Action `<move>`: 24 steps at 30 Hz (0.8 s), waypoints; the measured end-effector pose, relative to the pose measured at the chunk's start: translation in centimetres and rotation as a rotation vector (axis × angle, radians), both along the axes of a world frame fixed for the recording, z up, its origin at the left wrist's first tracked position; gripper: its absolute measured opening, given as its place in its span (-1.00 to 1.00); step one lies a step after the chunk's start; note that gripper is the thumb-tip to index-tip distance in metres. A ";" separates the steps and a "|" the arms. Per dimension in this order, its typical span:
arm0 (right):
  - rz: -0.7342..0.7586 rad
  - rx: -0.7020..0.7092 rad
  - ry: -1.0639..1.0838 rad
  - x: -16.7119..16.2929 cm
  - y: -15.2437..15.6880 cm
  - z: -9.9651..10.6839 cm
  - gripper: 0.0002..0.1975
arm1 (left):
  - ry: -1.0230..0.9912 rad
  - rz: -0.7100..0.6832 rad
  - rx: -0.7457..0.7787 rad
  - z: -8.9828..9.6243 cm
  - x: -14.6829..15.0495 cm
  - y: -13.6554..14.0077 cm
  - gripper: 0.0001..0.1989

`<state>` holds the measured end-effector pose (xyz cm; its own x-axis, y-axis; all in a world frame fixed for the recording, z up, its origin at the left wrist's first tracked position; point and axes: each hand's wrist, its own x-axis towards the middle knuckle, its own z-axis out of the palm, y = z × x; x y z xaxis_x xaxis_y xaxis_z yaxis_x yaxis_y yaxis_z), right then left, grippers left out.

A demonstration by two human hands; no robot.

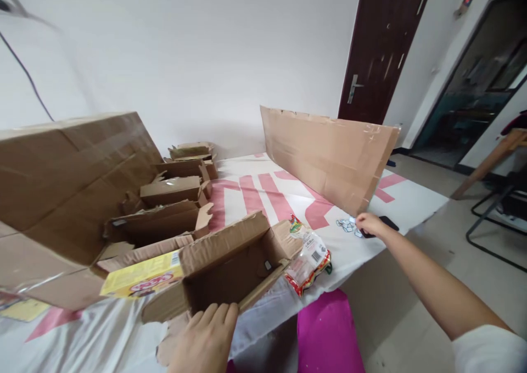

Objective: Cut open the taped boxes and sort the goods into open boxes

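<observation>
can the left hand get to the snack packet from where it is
Probably yes. The left hand rests on the near wall of the open box, and the snack packet lies just right of that box on the table, with nothing between them. The right hand is farther off, on the phone.

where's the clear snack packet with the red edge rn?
Head view, centre: the clear red-edged snack packet lies on the white cloth-covered table, right of the open cardboard box.
</observation>
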<state>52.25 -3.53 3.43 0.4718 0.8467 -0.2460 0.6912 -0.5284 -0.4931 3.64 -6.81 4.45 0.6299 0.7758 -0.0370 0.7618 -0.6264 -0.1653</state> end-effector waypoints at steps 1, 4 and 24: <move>-0.053 -0.050 0.000 0.9 -0.4 -1.1 -0.68 | 0.007 0.004 -0.003 0.0 0.1 0.1 -0.50; -0.159 -0.166 0.002 2.3 -1.1 -4.0 -0.68 | 0.021 0.009 0.005 -0.2 0.3 0.4 -0.48; -0.251 -0.326 -0.132 3.3 -0.7 -6.9 -0.68 | -0.004 0.004 0.058 -1.4 -0.6 0.9 -0.47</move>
